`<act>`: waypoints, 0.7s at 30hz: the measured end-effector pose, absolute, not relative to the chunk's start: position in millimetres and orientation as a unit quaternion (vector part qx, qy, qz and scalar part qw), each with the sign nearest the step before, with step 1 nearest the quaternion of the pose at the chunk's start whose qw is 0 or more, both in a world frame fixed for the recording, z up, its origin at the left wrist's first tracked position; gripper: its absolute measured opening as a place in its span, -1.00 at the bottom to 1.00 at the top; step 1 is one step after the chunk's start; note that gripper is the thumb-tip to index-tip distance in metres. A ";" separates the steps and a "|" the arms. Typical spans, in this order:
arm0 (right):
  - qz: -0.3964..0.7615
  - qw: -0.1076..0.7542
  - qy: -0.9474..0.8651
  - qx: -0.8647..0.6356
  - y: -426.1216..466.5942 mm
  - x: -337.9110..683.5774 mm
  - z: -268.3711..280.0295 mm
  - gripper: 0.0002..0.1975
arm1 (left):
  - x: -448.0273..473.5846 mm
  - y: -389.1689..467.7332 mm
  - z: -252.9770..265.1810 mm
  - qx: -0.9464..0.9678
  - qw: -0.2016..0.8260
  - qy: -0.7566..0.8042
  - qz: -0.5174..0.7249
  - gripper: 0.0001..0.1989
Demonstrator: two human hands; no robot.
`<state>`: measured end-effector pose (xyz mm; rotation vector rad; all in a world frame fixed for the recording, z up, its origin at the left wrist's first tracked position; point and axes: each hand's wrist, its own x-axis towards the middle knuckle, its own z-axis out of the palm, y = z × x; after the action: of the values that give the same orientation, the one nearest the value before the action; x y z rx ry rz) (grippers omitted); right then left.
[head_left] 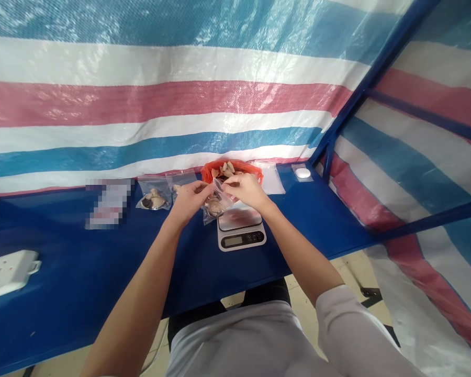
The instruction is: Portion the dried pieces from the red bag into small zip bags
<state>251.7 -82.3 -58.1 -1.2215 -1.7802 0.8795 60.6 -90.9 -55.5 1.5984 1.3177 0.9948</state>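
Between my two hands is a small clear zip bag (215, 206) with pale brown dried slices in it, possibly dried mushrooms. My left hand (191, 198) pinches the bag's upper left edge, fingers closed. At its upper right edge, my right hand (246, 189) pinches the bag's mouth. The bag hangs at the left edge of a white digital kitchen scale (242, 230), whose display faces me. Just behind my hands stands an open red plastic bag (208, 170) full of similar dried slices (226, 169).
Left of my hands lie a filled zip bag (154, 199) and another zip bag (185, 178). Flat clear bags (272, 180) and a white round item (303, 173) are to the right. A white power strip (10, 272) sits at the blue table's (141, 272) left. Striped sheeting (160, 99) rises behind.
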 end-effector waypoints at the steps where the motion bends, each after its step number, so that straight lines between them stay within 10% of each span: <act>1: 0.336 0.394 -0.710 -0.477 -82.5 251.5 -56.6 -0.86 | 61.1 -90.2 -51.9 0.644 0.399 0.533 0.377 -0.60; 21: 0.423 0.298 -0.703 -0.488 -83.5 257.9 -44.1 -0.92 | 56.8 -77.4 -37.1 0.667 0.370 0.577 0.292 -0.74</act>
<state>257.9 -83.5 -44.1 -1.2959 -1.8680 1.1251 56.8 -77.4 -37.1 1.7109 1.4798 0.7485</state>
